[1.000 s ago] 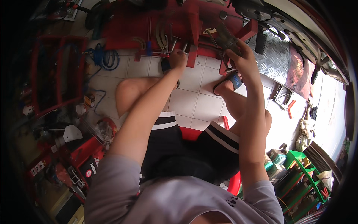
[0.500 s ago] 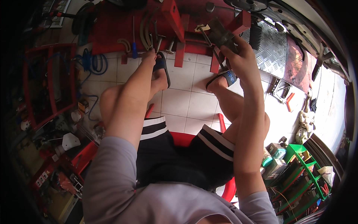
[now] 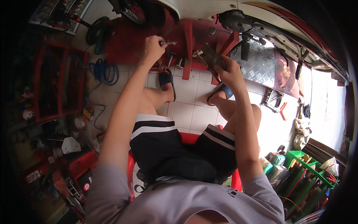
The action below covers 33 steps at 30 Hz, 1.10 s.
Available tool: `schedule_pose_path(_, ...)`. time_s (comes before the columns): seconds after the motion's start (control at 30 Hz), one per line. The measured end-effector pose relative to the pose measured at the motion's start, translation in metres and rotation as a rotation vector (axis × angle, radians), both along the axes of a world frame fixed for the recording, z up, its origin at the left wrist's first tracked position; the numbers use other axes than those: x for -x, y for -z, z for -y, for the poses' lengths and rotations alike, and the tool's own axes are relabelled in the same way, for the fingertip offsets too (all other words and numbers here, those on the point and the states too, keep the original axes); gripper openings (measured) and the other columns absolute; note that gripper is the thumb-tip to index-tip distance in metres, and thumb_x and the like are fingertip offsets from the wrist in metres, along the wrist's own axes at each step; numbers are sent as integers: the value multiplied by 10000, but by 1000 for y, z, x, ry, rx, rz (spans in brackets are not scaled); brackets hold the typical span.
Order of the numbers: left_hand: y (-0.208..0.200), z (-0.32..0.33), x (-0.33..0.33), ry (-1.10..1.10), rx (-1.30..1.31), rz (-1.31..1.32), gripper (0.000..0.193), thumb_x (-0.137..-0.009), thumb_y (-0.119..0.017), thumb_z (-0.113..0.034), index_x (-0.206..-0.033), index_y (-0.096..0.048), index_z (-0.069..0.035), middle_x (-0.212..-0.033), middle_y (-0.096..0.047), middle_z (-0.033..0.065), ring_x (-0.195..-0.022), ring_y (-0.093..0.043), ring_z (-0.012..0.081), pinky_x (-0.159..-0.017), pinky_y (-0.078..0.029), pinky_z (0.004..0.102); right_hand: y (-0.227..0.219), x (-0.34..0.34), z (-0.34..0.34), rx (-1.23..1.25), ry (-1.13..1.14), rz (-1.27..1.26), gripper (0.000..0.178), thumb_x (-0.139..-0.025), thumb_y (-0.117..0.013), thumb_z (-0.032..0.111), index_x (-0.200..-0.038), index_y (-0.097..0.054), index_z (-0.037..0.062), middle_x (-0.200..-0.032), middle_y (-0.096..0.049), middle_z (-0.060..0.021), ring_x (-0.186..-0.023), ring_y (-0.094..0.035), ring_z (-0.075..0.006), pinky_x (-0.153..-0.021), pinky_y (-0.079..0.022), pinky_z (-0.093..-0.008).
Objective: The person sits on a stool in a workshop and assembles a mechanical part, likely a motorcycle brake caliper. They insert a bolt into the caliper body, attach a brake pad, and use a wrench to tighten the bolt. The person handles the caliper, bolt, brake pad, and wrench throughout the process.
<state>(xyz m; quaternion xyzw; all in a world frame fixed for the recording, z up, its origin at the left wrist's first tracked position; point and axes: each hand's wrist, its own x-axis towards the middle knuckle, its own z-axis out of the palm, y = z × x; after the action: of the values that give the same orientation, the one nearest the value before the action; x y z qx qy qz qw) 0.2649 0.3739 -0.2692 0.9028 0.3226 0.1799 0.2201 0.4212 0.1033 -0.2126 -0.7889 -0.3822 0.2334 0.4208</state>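
My left hand (image 3: 153, 47) is closed round a small metal spanner (image 3: 171, 43), whose open end sticks out to the right over the red bench (image 3: 128, 46). My right hand (image 3: 231, 74) grips a dark flat metal plate (image 3: 212, 56) by its near right edge. A pale rod or bolt with a brass-coloured piece (image 3: 197, 54) shows at the plate's left side; whether it is fixed to the plate I cannot tell. Between my hands, two large bolts, one left (image 3: 171, 58) and one right (image 3: 179, 63), are at the bench's near edge.
Red upright posts (image 3: 188, 48) rise from the bench. A motorcycle (image 3: 238, 20) stands behind it. Tread plate (image 3: 257, 61) lies at right. Coiled blue hose (image 3: 104, 72) and a red rack (image 3: 61, 82) are at left; a green rack (image 3: 313, 168) is near right.
My left hand has risen from the bench's near edge and now shows the spanner. My right hand, still gripping the plate, has shifted a little left and nearer. The head view has tilted.
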Motion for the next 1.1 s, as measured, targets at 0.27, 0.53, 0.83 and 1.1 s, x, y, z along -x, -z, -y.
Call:
schedule_pose_path(0.27, -39, 62, -1, 71, 1166, 964, 104, -960, -566, -100, -1036, -591, -32, -927, -629, 57, -846, -626, 167, -789, -523, 316, -3, 16, -19, -339, 42, 70, 206, -801, -621, 123, -953, -615, -16, -690, -634, -111, -562, -571, -185, -571, -441, -305)
schedule_pose_path(0.53, -24, 101, -20, 211, 1052, 574, 157, -876, -691, -86, -1005, -652, -5, -711, -640, 33, -561, -567, 71, -482, -423, 204, 32, 0, -15, -232, 111, -365, 237, -763, -571, 43, -979, -618, -40, -718, -598, -46, -647, -516, -87, -568, -395, -272)
schedule_pose_path(0.83, -31, 121, -29, 259, 953, 528, 125, -843, -719, -48, -914, -641, 16, -758, -669, 50, -586, -594, 71, -457, -426, 197, 24, 6, -16, -316, 19, -458, 351, -735, -528, -15, -1081, -577, -45, -765, -583, -19, -575, -468, -44, -484, -325, -205)
schedule_pose_path(1.1, -26, 127, -29, 311, 851, 547, 108, -843, -728, -74, -876, -651, -7, -676, -656, 22, -564, -585, 61, -464, -430, 200, 30, 8, -13, -273, 47, -379, 170, -681, -570, 51, -827, -569, -35, -650, -557, -40, -561, -482, -96, -489, -369, -270)
